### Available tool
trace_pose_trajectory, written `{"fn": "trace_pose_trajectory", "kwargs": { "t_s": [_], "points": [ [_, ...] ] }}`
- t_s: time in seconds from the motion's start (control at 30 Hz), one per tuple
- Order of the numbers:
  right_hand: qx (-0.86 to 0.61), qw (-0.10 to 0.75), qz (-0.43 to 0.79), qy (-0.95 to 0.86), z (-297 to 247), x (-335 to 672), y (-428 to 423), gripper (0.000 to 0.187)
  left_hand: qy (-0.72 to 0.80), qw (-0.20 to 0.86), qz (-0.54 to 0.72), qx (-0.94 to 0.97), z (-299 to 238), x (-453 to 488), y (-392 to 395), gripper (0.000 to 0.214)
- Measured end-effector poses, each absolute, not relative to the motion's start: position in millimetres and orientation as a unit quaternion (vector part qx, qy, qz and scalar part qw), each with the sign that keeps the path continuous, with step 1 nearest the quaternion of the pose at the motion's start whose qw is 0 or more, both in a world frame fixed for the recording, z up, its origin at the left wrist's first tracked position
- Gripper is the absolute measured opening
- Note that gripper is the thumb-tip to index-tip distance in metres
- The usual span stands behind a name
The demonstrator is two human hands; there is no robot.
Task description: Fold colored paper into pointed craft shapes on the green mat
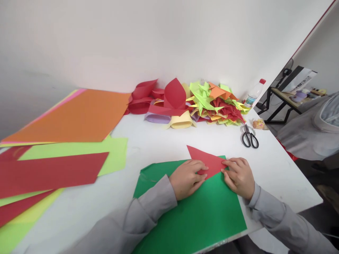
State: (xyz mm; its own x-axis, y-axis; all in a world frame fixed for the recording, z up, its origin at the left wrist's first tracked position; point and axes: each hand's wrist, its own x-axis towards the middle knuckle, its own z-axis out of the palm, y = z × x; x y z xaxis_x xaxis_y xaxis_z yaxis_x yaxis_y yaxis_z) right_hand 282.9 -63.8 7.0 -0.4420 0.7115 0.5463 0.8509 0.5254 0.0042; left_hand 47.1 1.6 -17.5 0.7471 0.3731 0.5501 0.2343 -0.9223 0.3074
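Observation:
A folded piece of red paper (212,163) with pointed corners lies on a green sheet (201,218) at the table's front. My left hand (187,178) rests over its left part, fingers curled and holding it down against the green sheet. At the right tip of the red paper, my right hand (239,176) pinches the corner between thumb and fingertips. The palm sides of both hands are hidden, and my left hand covers the paper's lower left part.
Large orange sheets (71,116) and red strips (53,173) lie on the left. Along the wall are red paper shapes (174,95) and a pile of folded paper (214,102). Black-handled scissors (249,137), a small packet (259,124) and a bottle (254,93) stand right. Another person (309,123) is beyond.

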Motion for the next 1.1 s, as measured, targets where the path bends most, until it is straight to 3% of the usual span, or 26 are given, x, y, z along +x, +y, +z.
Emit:
{"fn": "trace_pose_trajectory", "kwargs": {
  "t_s": [1.1],
  "points": [
    [-0.579, 0.290, -0.186, -0.739, -3.9, 321.8, -57.4, 0.026, 0.158, 0.105, 0.323, 0.927, -15.0, 47.3, 0.9, 0.027]
  ]
}}
